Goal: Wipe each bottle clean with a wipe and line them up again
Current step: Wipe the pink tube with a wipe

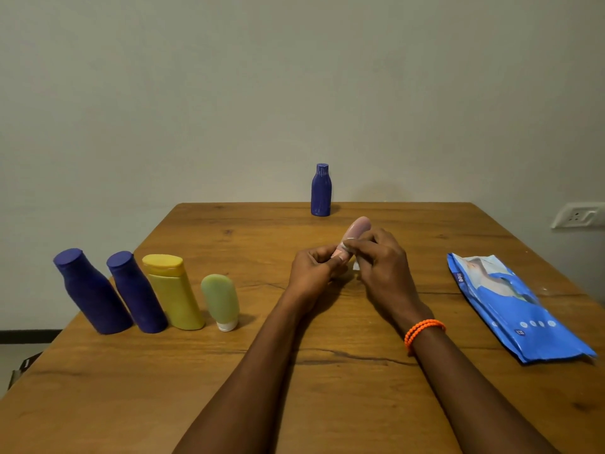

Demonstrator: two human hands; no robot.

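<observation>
Now both hands [347, 267] hold the pink tube [357, 229] tilted up and away.

Wooden table [327, 404], wall socket [577, 215], orange bracelet [424, 329]

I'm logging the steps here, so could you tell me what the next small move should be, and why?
Probably finish rubbing the pink tube, then stand it beside the green tube. Both hands grip it, the right hand seemingly pressing a wipe on it, and the row of four ends there.
</observation>
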